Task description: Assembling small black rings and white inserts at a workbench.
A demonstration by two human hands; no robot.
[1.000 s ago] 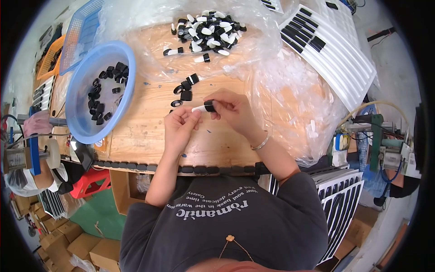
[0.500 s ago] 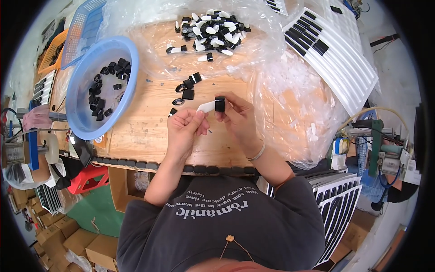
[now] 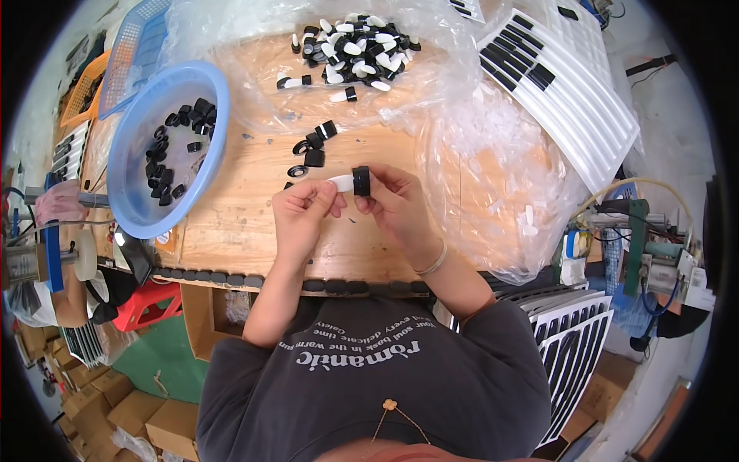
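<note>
My left hand point(image 3: 299, 219) pinches a white rounded tongue-shaped piece point(image 3: 340, 183) over the middle of the wooden table. Against its right end sits a black cylindrical cap point(image 3: 361, 181), gripped by the fingers of my right hand point(image 3: 402, 208). White piece and cap meet end to end; how deep one goes into the other cannot be made out. Just beyond my left hand lie several loose black caps point(image 3: 314, 158) and a black ring point(image 3: 297, 171). At the far side is a heap of black caps with white pieces point(image 3: 358, 50).
On the left, a blue basin point(image 3: 116, 196) holds several black caps. Clear plastic sheeting point(image 3: 493, 231) with small translucent bits covers the right side. A white slotted tray point(image 3: 589, 127) with black strips lies far right. Clamped metal equipment point(image 3: 654, 262) stands at the right edge.
Both hands have shifted slightly left in the picture, partly with the whole view. The white piece has gone from slanted to nearly level, and less of it shows between the fingers and cap.
</note>
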